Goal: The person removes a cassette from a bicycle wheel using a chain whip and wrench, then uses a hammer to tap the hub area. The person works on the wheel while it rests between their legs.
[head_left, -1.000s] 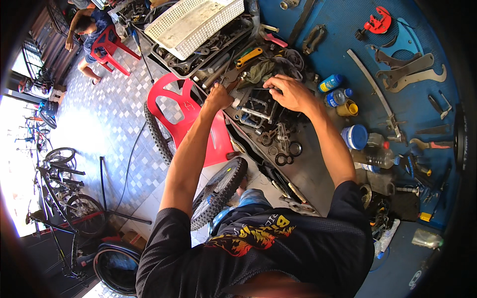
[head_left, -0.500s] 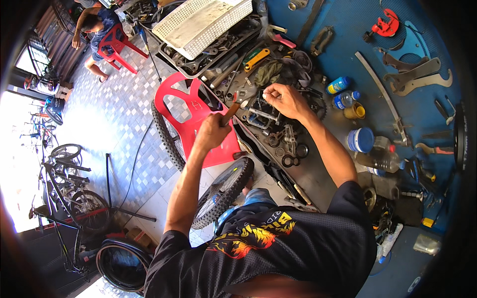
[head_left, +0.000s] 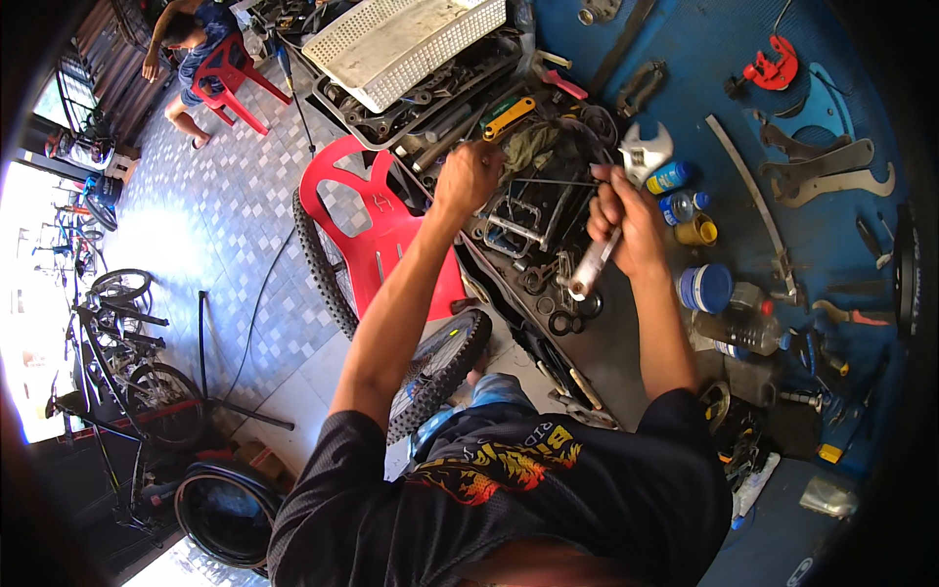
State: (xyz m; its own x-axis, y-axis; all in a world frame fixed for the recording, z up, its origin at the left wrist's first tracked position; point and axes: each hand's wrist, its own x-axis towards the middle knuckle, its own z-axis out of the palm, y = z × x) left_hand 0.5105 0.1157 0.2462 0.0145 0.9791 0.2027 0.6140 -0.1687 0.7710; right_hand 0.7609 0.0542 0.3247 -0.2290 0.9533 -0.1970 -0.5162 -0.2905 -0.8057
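My right hand (head_left: 628, 217) is wrapped round a silver adjustable wrench (head_left: 646, 153), jaws toward the far side and handle end toward me. By its thumb ends a thin straight rod (head_left: 553, 182), which stretches toward my left hand; whether either hand grips it I cannot tell. My left hand (head_left: 469, 178) is closed above the bench's near-left edge, and what is in its fingers is hidden. Between and below the hands lie a metal bicycle pedal (head_left: 516, 230) and several dark rings (head_left: 565, 321). Behind them is a crumpled olive cloth (head_left: 529, 147).
A red plastic chair (head_left: 377, 230) stands left of the bench, beside a bicycle tyre (head_left: 445, 367). A white perforated basket (head_left: 391, 49) sits on a parts tray at the back. Bottles and a blue-lidded tub (head_left: 706, 289) stand right. Another person (head_left: 201, 59) sits far left.
My left hand has moved up and right; the brown-handled tool it held no longer shows there. My right hand has shifted right and toward me, now gripping the adjustable wrench.
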